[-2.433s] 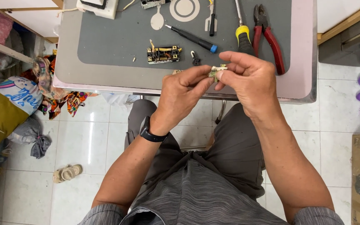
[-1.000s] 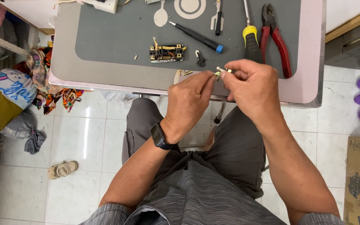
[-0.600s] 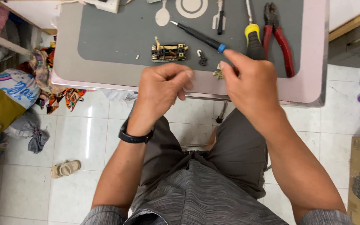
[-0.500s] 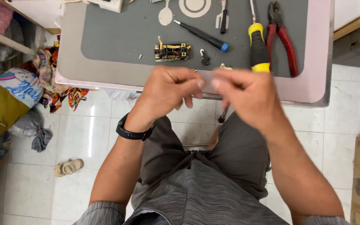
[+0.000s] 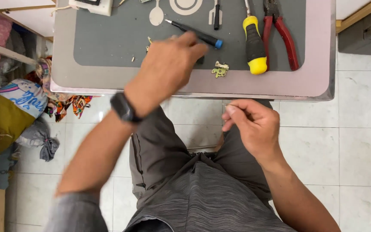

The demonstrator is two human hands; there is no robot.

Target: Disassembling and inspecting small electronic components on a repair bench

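Left hand (image 5: 168, 71) reaches over worktop (image 5: 314, 83), fingers loosely curled, beside blue-tipped screwdriver (image 5: 196, 33); right hand (image 5: 252, 124) pinches something tiny, unclear, below the edge.

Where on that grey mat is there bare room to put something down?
The mat is bare at its left, between the white spoon shape and the left hand. The right is crowded with screwdrivers and pliers.

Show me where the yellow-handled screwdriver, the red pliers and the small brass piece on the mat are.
yellow-handled screwdriver (image 5: 254, 45), head view, on the middle of its yellow and black handle.
red pliers (image 5: 287, 36), head view, on the right red handle.
small brass piece (image 5: 220, 69), head view, on its middle, at the mat's near edge.
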